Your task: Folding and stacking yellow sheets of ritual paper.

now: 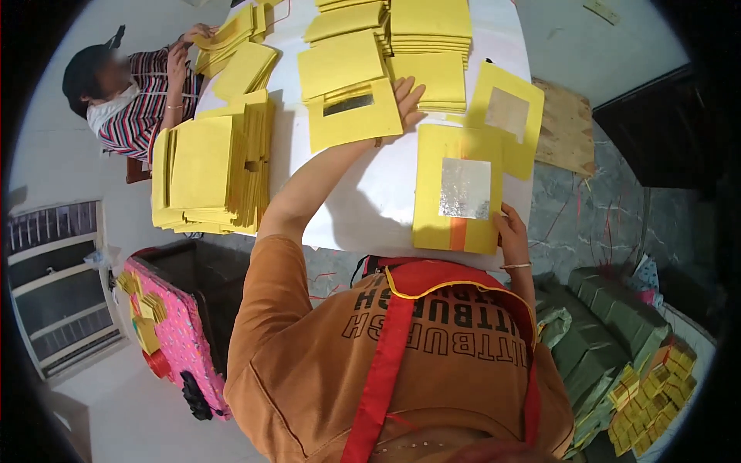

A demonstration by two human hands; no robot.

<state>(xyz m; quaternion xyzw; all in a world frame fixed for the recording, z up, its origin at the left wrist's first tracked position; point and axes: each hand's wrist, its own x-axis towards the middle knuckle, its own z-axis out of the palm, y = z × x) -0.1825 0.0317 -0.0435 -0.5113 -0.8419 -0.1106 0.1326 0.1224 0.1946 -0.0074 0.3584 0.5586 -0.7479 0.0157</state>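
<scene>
A yellow paper sheet [428, 193] with a silver foil square and an orange stripe lies at the near right of the white table. My right hand [511, 231] is closed at its right edge, fingers curled against the paper. Farther up, my left hand [407, 96] has its fingers stretched out and spread. Its wrist passes under the corner of another yellow sheet [356, 127] with a dark, shiny rectangle, which hides part of it. The left fingertips are beside a yellow stack [432, 77]. A third yellow sheet [494, 89] with a pale square lies partly under the striped one.
Tall yellow paper stacks [202, 166] stand at the table's left. Across the corner, a person in a striped top [147, 85] handles more yellow paper. A pink-covered table [174, 309] is lower left; green wrapped bales [587, 332] and yellow bundles [656, 393] lie lower right.
</scene>
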